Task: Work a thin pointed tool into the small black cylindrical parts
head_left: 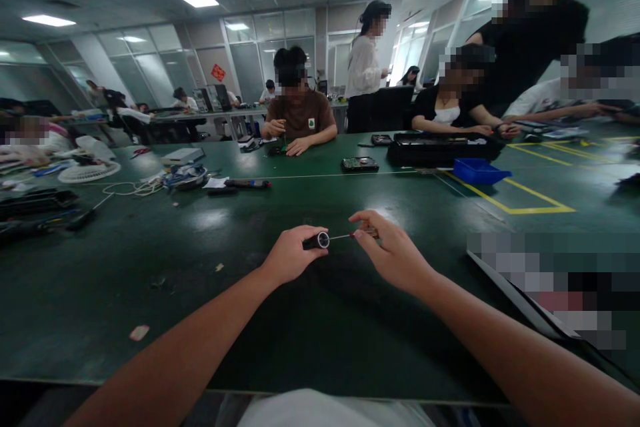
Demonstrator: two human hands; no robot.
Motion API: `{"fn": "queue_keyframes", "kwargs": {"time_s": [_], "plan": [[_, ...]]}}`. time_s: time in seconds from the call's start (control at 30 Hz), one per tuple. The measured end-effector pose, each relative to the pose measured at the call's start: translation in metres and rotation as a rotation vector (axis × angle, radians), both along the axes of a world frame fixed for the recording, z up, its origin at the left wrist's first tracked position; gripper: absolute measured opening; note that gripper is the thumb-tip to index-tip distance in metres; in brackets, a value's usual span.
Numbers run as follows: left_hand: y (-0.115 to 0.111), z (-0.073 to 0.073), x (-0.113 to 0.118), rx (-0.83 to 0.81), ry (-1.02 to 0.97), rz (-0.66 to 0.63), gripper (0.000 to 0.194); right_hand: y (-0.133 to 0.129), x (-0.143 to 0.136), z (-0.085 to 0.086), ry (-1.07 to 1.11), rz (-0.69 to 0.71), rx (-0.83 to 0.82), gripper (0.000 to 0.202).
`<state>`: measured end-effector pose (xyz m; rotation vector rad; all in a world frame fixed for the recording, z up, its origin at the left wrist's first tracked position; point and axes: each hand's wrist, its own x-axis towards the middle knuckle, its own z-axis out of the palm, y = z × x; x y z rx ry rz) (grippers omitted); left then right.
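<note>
Over the green table, my left hand [293, 255] is closed around a small black cylinder [316, 240] with a silvery ring at its end, which faces right. My right hand [387, 247] grips a screwdriver [367, 233] by its handle, thumb and fingers around it. The thin metal shaft points left and its tip meets the ringed end of the cylinder; whether it sits in a screw is too small to tell. Both hands are held close together in the middle of the view.
On the green table [240, 333] a blue bin [480, 171], a hard drive [360, 164], a long black casing [443, 149] and a dark tool with a red tip [247, 183] lie beyond my hands. A white fan grille [90, 172] is leftward. Several people work around.
</note>
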<state>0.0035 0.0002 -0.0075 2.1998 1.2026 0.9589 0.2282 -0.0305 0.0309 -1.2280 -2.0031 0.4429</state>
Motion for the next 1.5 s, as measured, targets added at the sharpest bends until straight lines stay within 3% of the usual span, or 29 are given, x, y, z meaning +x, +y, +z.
{"fn": "queue_keyframes", "kwargs": {"time_s": [0.13,0.37,0.97,1.2,1.33,1.5], "plan": [[-0.001,0.0,0.001,-0.001,0.001,-0.009,0.039,0.001,0.0,0.0,-0.01,-0.041,-0.045,0.029],[0.0,0.0,0.0,0.007,-0.003,0.026,0.038,-0.004,0.0,-0.002,0.009,0.054,0.027,0.028],[-0.001,0.0,0.001,0.007,0.028,0.009,0.037,0.0,0.0,-0.003,-0.01,-0.012,-0.028,0.022],[-0.002,0.0,0.0,0.002,0.047,0.051,0.04,-0.003,0.0,-0.004,0.138,0.025,-0.009,0.007],[-0.002,0.003,0.001,0.0,0.055,0.087,0.04,0.005,-0.003,-0.009,0.374,-0.003,-0.145,0.018],[-0.001,0.008,0.001,0.077,0.062,0.015,0.04,0.022,-0.002,-0.021,0.847,-0.041,-0.422,0.025]]}}
